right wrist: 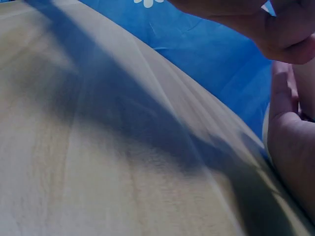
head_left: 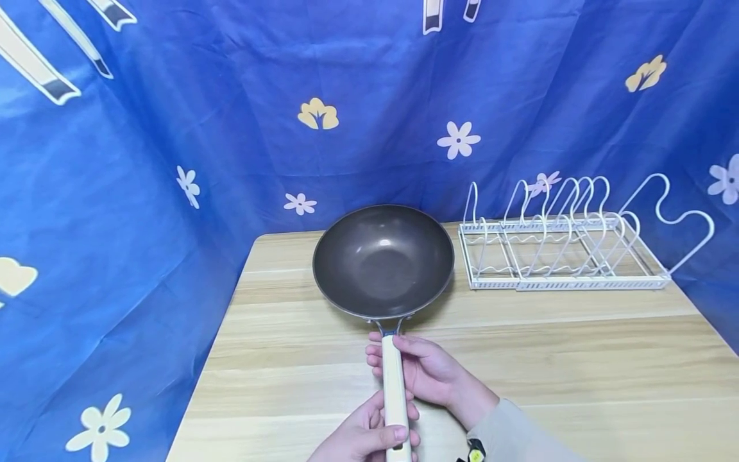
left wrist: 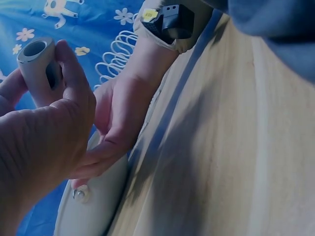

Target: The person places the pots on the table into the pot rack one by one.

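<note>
Both hands gripped the handle of a dark wok above the bench

The left hand (head_left: 369, 436) curled round the cream handle (head_left: 394, 398) at its 6 o'clock end; the right hand (head_left: 430, 372) wrapped it nearer the wok (head_left: 383, 260), whose bowl sat at 12 o'clock over the bench (head_left: 577, 366), a white wire rack (head_left: 562, 247) at its 3 o'clock

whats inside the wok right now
Nothing: the wok shows only its bare dark bowl with a dull sheen. Both hands grip its pale handle, left hand near the end, right hand nearer the bowl.
</note>
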Demonstrator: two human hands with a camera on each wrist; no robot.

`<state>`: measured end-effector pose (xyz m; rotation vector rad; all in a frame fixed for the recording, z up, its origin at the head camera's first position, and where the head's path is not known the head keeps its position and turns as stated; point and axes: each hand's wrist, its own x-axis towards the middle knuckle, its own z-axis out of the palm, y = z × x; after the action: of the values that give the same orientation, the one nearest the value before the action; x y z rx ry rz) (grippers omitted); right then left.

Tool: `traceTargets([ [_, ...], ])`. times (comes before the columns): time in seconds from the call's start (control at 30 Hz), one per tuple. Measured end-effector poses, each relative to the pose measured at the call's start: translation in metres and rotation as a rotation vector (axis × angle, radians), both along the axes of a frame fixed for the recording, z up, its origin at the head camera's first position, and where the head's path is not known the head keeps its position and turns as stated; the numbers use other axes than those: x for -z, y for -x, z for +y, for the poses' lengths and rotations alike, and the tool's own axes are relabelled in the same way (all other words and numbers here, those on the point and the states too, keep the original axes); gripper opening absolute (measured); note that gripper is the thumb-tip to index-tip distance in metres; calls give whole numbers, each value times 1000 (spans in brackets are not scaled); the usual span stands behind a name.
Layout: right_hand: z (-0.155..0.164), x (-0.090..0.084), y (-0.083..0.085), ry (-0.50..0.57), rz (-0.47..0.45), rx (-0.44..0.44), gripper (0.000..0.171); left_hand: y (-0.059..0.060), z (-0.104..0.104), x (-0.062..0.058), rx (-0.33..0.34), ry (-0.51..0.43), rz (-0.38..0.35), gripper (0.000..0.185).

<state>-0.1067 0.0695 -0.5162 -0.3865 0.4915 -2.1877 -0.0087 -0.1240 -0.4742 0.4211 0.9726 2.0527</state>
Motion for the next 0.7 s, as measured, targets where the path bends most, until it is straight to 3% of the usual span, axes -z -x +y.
traceTargets([
  [0.37, -1, 0, 0, -28, -78, 6, 35, 3, 1, -6, 11, 112, 26, 38],
  [0.5, -3, 1, -1, 1, -50, 1, 36, 2, 0, -7, 1, 146, 75, 37],
  [0.7, -2, 1, -3, 37, 0, 18, 36, 2, 4, -8, 23, 141, 76, 33],
])
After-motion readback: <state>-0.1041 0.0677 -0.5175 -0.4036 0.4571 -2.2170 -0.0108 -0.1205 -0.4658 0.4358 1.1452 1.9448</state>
